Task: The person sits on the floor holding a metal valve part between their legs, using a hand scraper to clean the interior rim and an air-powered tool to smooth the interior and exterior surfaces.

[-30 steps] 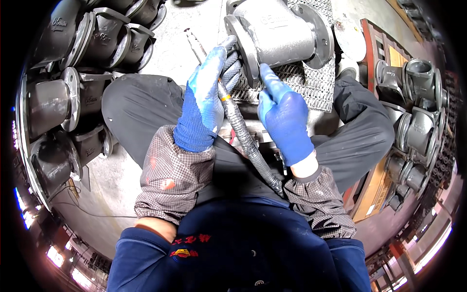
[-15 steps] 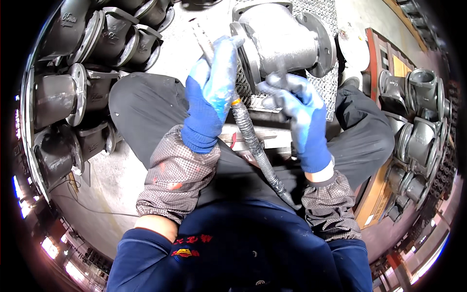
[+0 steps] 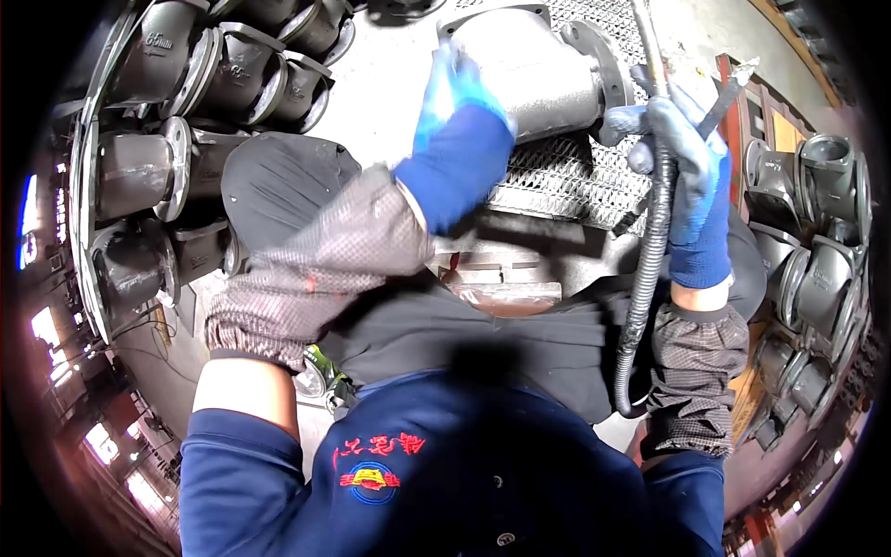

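Note:
A grey cast-metal valve body [image 3: 538, 88] with round flanges lies on a metal mesh surface [image 3: 548, 181] in front of me. My left hand [image 3: 459, 97], in a blue glove, is at the casting's left flange and seems to touch it; glare and motion blur its fingers. To the casting's right, my raised right hand [image 3: 687, 153], gloved too, has its fingers closed round a ribbed hose tool [image 3: 657, 213]. The tool's thin rod points up, and the hose curves down towards my lap. A dark flat bar [image 3: 726, 100] with a ragged pale end also sticks out of that hand.
Similar flanged castings [image 3: 139, 176] stand in rows on the left, more castings [image 3: 824, 269] on the right. A reddish frame [image 3: 729, 139] stands beyond my right hand. Below the mesh is a metal block [image 3: 510, 294] between my legs. A dark round piece lies at the top.
The hose tool has passed from my left hand to my right, which has moved right and up. My left hand has moved right to the casting's flange.

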